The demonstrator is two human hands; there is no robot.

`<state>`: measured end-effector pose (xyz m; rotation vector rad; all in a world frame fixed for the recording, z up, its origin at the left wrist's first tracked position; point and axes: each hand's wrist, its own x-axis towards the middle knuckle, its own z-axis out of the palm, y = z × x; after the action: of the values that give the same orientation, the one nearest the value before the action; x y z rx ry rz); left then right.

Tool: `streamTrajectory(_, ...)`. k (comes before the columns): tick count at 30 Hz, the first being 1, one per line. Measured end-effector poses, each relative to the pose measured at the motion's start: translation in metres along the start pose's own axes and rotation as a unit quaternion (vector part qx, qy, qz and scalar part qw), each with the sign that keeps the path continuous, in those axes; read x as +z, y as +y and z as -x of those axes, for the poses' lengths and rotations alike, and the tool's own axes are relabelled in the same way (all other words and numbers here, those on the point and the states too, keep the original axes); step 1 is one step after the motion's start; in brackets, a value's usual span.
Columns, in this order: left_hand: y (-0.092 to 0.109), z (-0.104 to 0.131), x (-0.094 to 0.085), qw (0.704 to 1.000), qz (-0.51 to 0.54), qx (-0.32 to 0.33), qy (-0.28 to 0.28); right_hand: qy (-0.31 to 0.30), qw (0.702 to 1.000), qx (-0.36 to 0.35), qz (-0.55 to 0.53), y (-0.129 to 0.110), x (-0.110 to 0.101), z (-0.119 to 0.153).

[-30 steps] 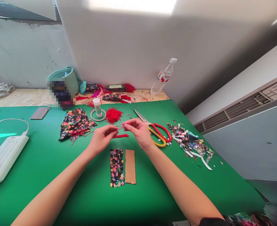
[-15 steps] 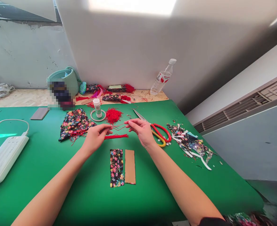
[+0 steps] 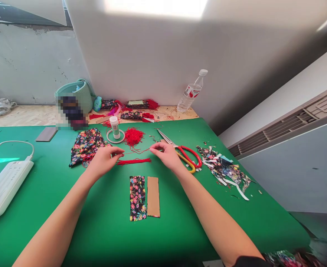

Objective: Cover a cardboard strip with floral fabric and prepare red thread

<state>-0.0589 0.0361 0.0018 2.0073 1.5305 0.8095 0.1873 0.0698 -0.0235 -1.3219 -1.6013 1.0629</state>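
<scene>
A thin red thread [image 3: 137, 151] runs between my two hands above the green table. My left hand [image 3: 105, 159] pinches one end, and my right hand [image 3: 166, 154] pinches the other. Just below the thread lies a bundle of red strands [image 3: 135, 161], a tassel-like length. Closer to me, a black floral fabric strip [image 3: 137, 198] and a brown cardboard strip [image 3: 153, 196] lie side by side. Behind the hands is a loose heap of red thread [image 3: 134, 137]. Scissors [image 3: 189, 155] with red and yellow handles lie beside my right hand.
A glue stick [image 3: 114, 128] stands by a white ring [image 3: 107, 138]. Floral cloth [image 3: 87, 146] lies left, fabric scraps [image 3: 227, 168] right. A power strip [image 3: 11, 185] sits at far left. Along the back are a bottle [image 3: 191, 94] and a green basket [image 3: 82, 96].
My left hand has moved left and slightly down, away from my right hand. The thread between them is spread wider, and more of the red bundle shows.
</scene>
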Motion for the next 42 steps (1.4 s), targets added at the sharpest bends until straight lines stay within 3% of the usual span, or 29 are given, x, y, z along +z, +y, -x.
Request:
streamTrajectory(9, -0.006, -0.001, -0.009, 0.998, -0.043, -0.007, -0.041, -0.071, 0.99, -0.005, 0.126, 0.001, 0.0, 0.004)
streamTrajectory(19, -0.012, 0.0, -0.007, 0.994, -0.083, -0.03, -0.064, -0.094, 0.975, 0.015, 0.2, -0.007, -0.001, 0.007)
streamTrajectory(26, -0.012, 0.001, -0.004, 0.989, -0.107, -0.031, -0.092, -0.111, 0.968, -0.02, 0.222, -0.006, -0.002, 0.009)
streamTrajectory(36, -0.01, 0.0, -0.004, 0.989, -0.134, -0.004, -0.055, -0.036, 0.956, -0.051, 0.285, 0.006, 0.002, -0.001)
streamTrajectory(42, -0.008, 0.0, -0.003, 0.99, -0.127, 0.003, -0.054, -0.061, 0.957, -0.061, 0.276, 0.006, 0.001, -0.002)
